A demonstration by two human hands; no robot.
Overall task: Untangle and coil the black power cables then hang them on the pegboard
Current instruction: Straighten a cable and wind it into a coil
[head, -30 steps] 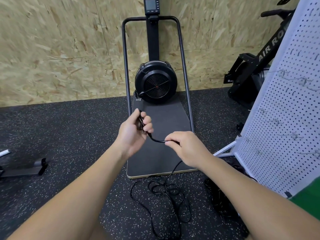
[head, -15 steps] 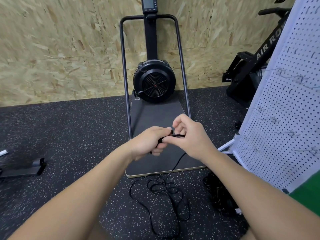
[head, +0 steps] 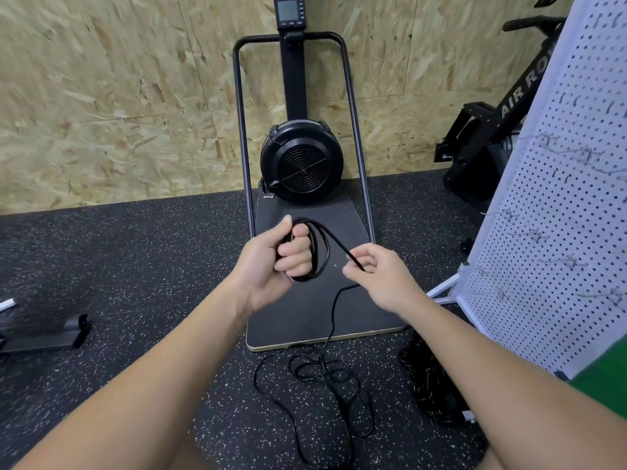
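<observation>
I judge the coiling barely begun: my left hand (head: 271, 262) grips a couple of small loops of the thin, glossy black cable (head: 320, 252), my right hand (head: 376, 273) pinches the strand leading off them, and most of it lies tangled on the speckled rubber floor (head: 135, 283). Nothing hangs on the white perforated pegboard (head: 556, 252) or its wire hooks yet.

Single head-worn wide-angle view, facing forward and down (floor-ward), close above both forearms
</observation>
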